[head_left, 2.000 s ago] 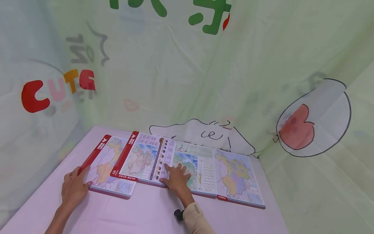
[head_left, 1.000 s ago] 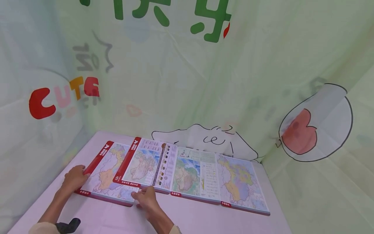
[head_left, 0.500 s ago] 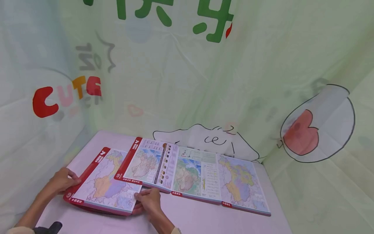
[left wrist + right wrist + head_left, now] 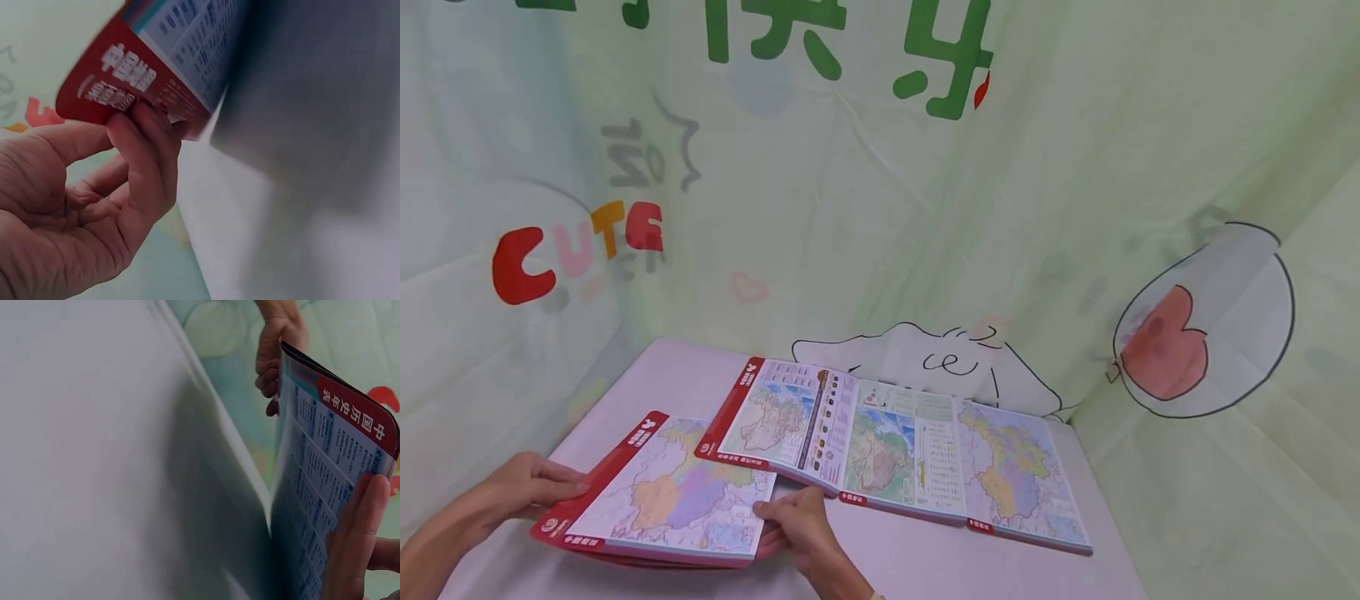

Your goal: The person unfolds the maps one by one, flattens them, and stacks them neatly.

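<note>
A map sheet with a red border (image 4: 685, 492) is tilted off the table at the front left, coloured map side up. My left hand (image 4: 512, 492) pinches its red left edge, thumb on top. Opposite, my right hand (image 4: 808, 529) grips the right edge, thumb above and fingers beneath. In the left wrist view the left hand (image 4: 106, 200) has its fingers against the red underside of the map (image 4: 144, 69). The right wrist view shows a text chart under the map (image 4: 331, 450), fingers of the right hand (image 4: 356, 537) pressed to it, and at least two thin layers along the edge.
Several map panels lie in a row toward the back: a red-edged one (image 4: 775, 417), a middle one (image 4: 880, 450) and a right one (image 4: 1018, 475). The nearest panel's corner adjoins the held map. A printed curtain (image 4: 880, 208) encloses the pale pink table (image 4: 970, 562).
The right hand has left the middle panels and taken the left map's right edge. Both hands have pulled that map forward and left, lifting it off the table. The row of panels stays put.
</note>
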Available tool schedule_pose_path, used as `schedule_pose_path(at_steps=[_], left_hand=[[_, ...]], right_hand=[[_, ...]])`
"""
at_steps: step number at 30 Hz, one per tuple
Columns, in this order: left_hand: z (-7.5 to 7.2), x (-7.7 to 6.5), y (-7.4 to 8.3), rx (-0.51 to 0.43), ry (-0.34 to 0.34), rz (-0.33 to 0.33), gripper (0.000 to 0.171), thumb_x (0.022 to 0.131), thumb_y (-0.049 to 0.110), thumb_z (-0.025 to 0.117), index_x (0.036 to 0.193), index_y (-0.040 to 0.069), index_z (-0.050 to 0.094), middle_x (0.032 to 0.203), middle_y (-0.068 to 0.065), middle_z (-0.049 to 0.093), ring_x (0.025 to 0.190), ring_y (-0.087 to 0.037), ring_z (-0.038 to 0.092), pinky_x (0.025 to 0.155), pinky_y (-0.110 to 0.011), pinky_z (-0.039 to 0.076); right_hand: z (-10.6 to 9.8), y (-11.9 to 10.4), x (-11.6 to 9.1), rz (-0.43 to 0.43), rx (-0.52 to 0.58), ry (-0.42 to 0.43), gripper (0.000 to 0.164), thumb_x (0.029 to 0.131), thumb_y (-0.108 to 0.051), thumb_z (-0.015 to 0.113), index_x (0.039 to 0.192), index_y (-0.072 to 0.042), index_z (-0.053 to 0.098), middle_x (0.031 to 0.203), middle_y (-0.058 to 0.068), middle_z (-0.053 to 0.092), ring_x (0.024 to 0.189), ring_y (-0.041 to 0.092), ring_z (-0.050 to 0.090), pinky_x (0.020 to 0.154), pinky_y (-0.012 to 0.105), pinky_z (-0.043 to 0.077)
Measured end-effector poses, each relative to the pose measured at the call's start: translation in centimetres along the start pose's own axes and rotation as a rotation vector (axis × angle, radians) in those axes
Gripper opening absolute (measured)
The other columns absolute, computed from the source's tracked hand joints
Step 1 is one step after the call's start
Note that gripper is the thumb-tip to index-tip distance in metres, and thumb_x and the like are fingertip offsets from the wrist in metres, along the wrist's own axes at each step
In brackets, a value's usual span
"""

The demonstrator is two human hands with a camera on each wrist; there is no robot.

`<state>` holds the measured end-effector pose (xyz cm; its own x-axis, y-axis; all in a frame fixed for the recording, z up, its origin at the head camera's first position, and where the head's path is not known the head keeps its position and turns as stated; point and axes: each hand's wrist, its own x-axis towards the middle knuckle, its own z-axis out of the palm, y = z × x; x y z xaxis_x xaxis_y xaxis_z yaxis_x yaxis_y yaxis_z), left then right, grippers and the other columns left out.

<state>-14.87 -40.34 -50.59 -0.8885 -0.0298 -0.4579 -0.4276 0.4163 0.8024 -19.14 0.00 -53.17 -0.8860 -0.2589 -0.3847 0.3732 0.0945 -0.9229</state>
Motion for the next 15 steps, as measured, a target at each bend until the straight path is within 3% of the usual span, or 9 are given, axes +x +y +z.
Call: schedule_pose_path(at_steps=[4,11,15], left_hand=[[0.3,-1.0,0.2,-0.074,-0.037,0.000,0.050,0.105,0.032,0.072,0.129,-0.012,0.073,0.106,-0.006,0.084,0.090,-0.019,0.081,0.083,-0.033,0.067],[0.8,-2.4,0.1,-0.091,-0.036,-0.034,0.056,0.104,0.038,0.071,0.132,-0.011,0.071,0.108,-0.005,0.083,0.092,-0.018,0.078,0.087,-0.040,0.068],[0.9,-3.3,0.8,-0.086,-0.025,-0.072,0.058,0.103,0.039,0.073,0.133,-0.011,0.070,0.107,-0.004,0.082,0.093,-0.018,0.078,0.087,-0.040,0.068]], right_hand=[[-0.6,-0.4,-0.8,0.043,0.055,-0.020,0.012,0.093,-0.006,0.081,0.090,0.005,0.080,0.067,0.010,0.078,0.047,0.007,0.069,0.047,0.021,0.056],[-1.4,-1.3,-2.7,0.111,0.064,-0.049,0.013,0.091,-0.008,0.082,0.086,0.004,0.081,0.053,-0.002,0.068,0.042,0.002,0.065,0.044,0.015,0.051],[-2.0,-2.3,-4.3,0.144,0.063,-0.097,0.013,0.090,-0.009,0.080,0.081,0.000,0.080,0.050,-0.004,0.064,0.040,-0.001,0.059,0.042,0.011,0.045]])
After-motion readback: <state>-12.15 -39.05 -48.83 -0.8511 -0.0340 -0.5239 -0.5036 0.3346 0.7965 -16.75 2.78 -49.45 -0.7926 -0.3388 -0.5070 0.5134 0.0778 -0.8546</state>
